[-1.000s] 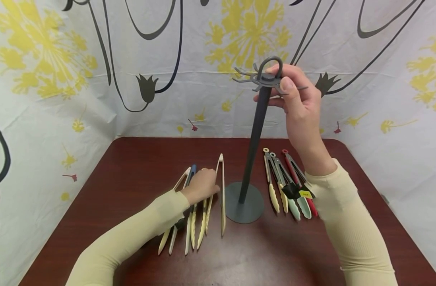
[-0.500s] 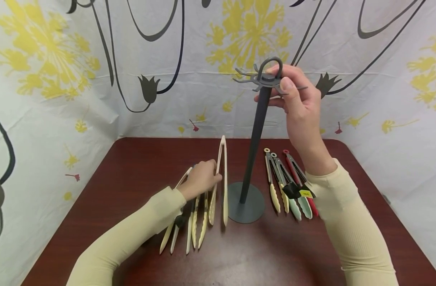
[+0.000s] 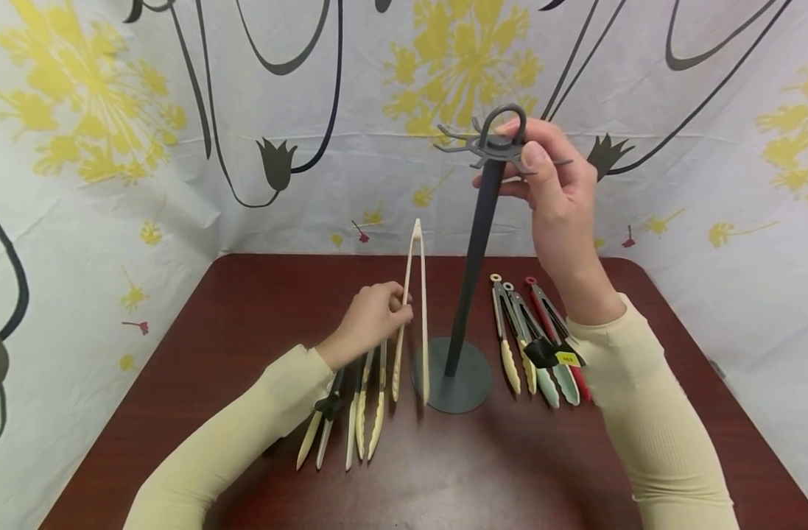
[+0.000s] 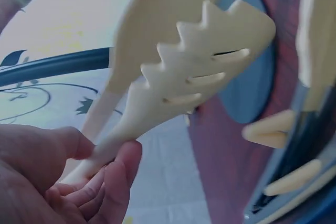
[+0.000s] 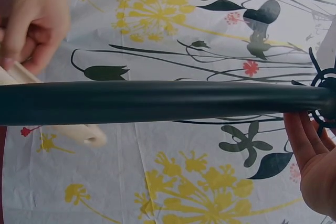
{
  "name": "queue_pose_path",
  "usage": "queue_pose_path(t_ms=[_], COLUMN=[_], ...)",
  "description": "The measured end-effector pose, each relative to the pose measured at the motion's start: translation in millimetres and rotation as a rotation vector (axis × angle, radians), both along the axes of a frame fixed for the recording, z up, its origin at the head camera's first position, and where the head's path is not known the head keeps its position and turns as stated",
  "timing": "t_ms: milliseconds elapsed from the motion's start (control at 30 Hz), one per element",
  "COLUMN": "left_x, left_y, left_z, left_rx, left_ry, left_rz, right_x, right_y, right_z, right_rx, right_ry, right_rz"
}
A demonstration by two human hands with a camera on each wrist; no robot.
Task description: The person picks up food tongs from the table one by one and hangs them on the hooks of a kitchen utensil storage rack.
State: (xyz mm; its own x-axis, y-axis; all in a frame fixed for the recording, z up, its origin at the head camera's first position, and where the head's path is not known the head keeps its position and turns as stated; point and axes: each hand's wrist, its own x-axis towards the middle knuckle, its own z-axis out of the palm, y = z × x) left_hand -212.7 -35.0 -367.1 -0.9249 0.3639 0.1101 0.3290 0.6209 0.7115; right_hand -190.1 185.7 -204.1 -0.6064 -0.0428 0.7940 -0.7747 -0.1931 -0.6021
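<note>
My left hand (image 3: 370, 316) grips one arm of a pair of cream tongs (image 3: 425, 324). The tongs stand upright, hinge end up, arms spread a little, left of the stand. In the left wrist view, thumb and fingers close on the arm below a toothed, slotted head (image 4: 202, 69); the plain spoon-like head lies behind it. My right hand (image 3: 566, 191) holds the top of a dark grey utensil stand (image 3: 473, 265), among its hooks and top loop. The stand leans slightly right, its round base (image 3: 463, 394) on the table.
Several cream-tipped tongs (image 3: 378, 427) lie on the table (image 3: 258, 294), partly under the left forearm. To the stand's right lie more tongs with cream, mint and red (image 3: 541, 302) parts. A patterned cloth (image 3: 350, 73) hangs behind and at both sides.
My left hand has lifted the cream tongs up from among the others, moving them slightly right toward the stand. My right hand and the stand have stayed in place.
</note>
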Motion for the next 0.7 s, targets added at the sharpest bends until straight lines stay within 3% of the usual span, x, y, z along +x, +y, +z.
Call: queue_pose_path(t_ms=[333,700], left_x=[3.5,10.5], left_y=[-7.8,-16.4], left_z=[22.7,45.4], left_rx=[0.188,0.196], left_ry=[0.042,0.214], left_rz=[-0.039,-0.02], right_x=[-0.4,-1.3], right_y=[-1.7,-1.5], right_z=[-0.2,-0.9], right_rx=[-0.017,-0.013], right_ry=[0.001,0.014], right_rz=[0.01,0.0])
